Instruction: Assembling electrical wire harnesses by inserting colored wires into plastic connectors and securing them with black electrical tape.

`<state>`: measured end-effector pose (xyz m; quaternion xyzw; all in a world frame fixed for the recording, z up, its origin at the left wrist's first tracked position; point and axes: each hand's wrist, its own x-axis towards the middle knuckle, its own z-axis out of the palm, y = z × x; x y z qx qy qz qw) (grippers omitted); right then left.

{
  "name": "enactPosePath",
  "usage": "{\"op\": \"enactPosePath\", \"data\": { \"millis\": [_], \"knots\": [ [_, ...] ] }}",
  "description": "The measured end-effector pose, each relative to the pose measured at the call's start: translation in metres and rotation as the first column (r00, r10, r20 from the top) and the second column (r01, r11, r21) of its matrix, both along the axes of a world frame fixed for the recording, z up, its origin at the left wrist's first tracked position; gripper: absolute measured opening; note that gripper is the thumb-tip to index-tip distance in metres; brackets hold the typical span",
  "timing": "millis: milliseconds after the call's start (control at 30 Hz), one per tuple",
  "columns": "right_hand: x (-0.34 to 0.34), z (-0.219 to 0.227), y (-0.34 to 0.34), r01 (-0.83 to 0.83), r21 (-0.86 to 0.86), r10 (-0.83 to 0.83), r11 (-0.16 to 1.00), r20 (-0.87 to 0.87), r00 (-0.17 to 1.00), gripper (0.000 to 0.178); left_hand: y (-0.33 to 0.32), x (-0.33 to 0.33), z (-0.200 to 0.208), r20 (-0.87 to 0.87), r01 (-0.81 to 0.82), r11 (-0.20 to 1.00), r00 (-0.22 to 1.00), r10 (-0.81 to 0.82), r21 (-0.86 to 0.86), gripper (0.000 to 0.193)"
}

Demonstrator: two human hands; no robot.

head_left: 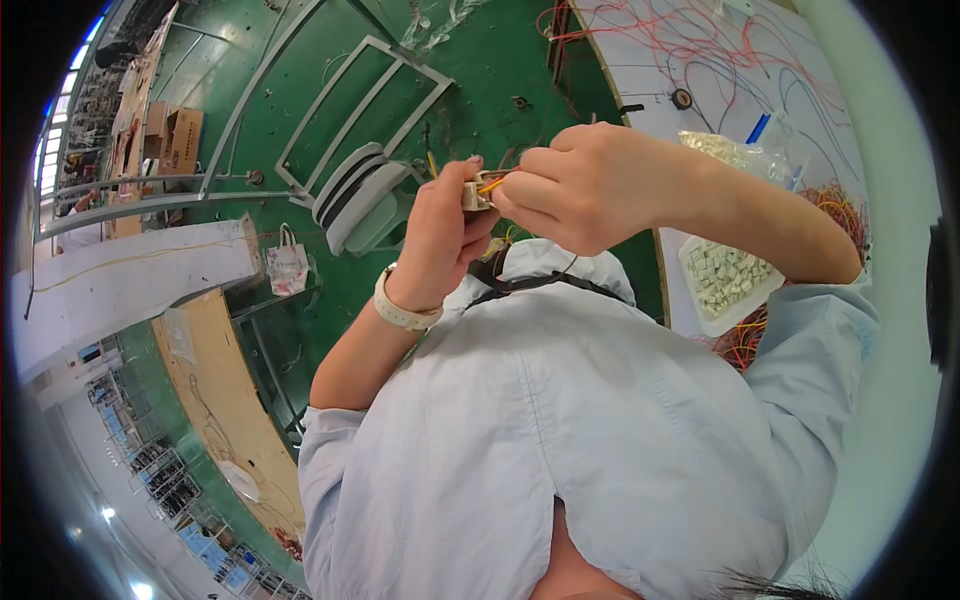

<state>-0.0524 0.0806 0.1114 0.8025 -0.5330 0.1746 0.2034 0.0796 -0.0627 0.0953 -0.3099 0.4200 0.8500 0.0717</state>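
Between my two hands, above my lap, is a small white plastic connector housing [474,194]. My left hand [440,225] grips it between thumb and fingers, a pale watch band around that wrist. Yellow and orange wires [490,186] run from the connector into the pinched fingers of my right hand [570,190]. Dark and yellow wire ends [431,155] stick out beyond my left thumb. The wires' tips at the connector are too small to make out.
On the white table at the right stand a white tray [725,285] of small white connectors and a clear bag [740,155] of pale parts. Red wires [690,40] lie across its far end. Ahead on the green floor are a grey chair [365,200] and a metal frame [370,110].
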Motion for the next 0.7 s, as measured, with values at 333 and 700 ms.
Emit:
{"op": "enactPosePath", "data": {
  "millis": [333,700],
  "knots": [
    [0.025,0.009,-0.002,0.404,0.13,-0.421,0.906,0.16,0.893,0.009,0.003,0.004,-0.017,-0.277,-0.174,0.902,0.959,0.063,-0.395,0.044],
    [0.042,-0.002,0.003,0.264,0.123,-0.248,0.957,0.819,0.517,0.007,0.004,0.005,-0.002,-0.44,-0.306,0.763,0.898,0.032,-0.57,0.042]
  ]
}}
